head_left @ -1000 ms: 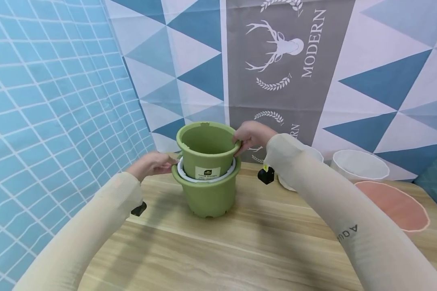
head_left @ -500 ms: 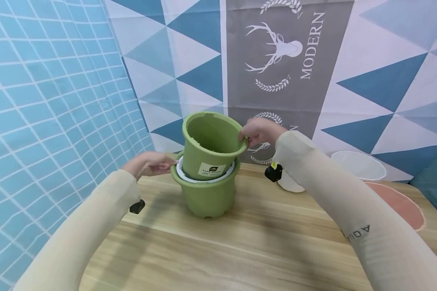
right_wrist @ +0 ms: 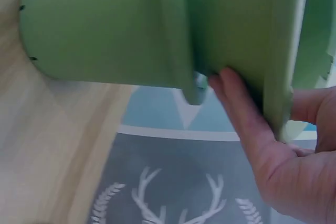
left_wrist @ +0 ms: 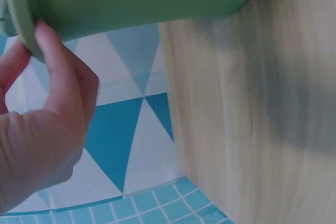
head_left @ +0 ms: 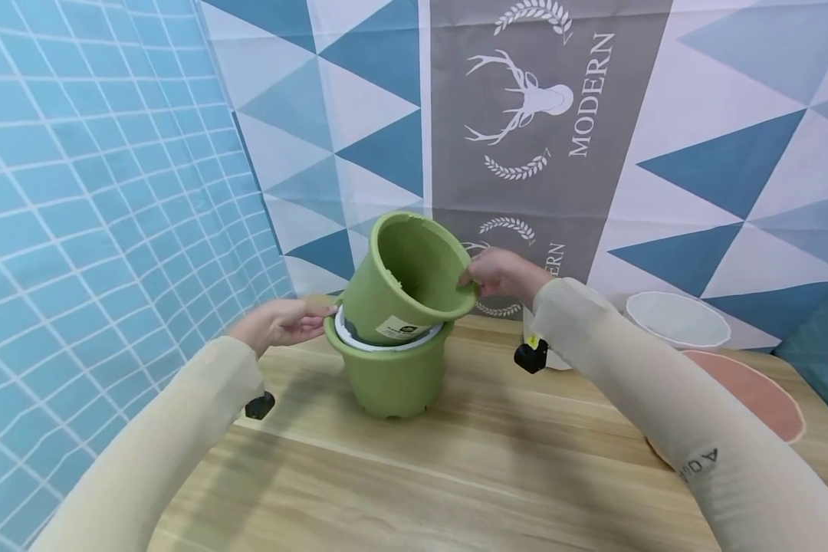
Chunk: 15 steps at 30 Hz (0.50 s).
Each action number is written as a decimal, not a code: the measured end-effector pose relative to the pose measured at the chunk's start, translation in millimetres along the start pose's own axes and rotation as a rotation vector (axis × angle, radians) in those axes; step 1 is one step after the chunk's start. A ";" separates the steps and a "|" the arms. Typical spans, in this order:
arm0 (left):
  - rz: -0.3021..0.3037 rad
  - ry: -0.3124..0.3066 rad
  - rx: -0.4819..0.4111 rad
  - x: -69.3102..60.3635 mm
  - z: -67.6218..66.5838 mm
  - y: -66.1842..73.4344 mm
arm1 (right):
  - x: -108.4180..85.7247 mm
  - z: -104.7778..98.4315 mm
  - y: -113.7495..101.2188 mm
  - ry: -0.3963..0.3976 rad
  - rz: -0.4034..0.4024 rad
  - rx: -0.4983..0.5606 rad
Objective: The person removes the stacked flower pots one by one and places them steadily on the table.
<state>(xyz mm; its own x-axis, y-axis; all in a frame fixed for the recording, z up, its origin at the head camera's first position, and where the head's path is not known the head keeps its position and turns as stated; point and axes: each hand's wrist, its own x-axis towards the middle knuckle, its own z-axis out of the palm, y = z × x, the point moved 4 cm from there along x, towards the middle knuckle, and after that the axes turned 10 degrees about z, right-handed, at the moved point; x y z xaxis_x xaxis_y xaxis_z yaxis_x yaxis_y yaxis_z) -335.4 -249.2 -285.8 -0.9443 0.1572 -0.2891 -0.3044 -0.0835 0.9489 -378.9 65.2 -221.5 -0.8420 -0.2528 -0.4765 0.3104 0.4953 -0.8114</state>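
Two green plastic flowerpots are stacked. The lower pot [head_left: 395, 387] stands upright on the wood-grain table, with a white ring [head_left: 350, 334] showing inside its mouth. The upper pot [head_left: 367, 287], with a white label [head_left: 400, 328] on its front, is tilted, its mouth toward the right and its base still inside the lower one. My left hand [left_wrist: 50, 114] pinches the lower pot's rim on the left side. On the other side, my right hand [head_left: 500, 274] grips the upper pot's rim, thumb inside and fingers [right_wrist: 239, 103] along the outer wall.
On the right stand a white container [head_left: 676, 318] and a pink one [head_left: 752, 387], partly covered by the right sleeve [head_left: 614, 360]. Another white item [head_left: 559, 360] shows below that sleeve. A patterned cloth wall [head_left: 524, 176] rises behind, and a blue tiled one [head_left: 110, 192] on the left.
The upper pot has gone from upright to leaning, its right rim lower and its left rim higher. My right hand has moved right and slightly down with it. My left hand has barely moved.
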 end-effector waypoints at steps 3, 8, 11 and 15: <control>0.003 -0.020 -0.049 -0.6 -2.6 -0.7 | 1.3 1.0 6.2 0.002 0.005 0.080; 0.008 -0.049 -0.046 0.4 -3.2 -1.2 | 2.9 2.9 11.4 -0.010 -0.008 0.131; 0.012 -0.043 -0.025 2.4 0.3 -1.9 | 1.9 3.4 11.7 0.009 -0.021 0.107; 0.019 -0.009 -0.091 2.1 3.2 -6.6 | 1.1 5.5 14.3 0.055 -0.055 0.047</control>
<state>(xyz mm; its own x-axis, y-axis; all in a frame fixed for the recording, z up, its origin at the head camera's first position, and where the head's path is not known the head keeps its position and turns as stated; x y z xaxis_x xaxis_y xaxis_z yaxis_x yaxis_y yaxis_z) -335.0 -245.1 -292.3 -0.9490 0.1639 -0.2693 -0.2967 -0.1751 0.9388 -373.0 67.4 -235.5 -0.8812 -0.2319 -0.4121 0.2820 0.4418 -0.8516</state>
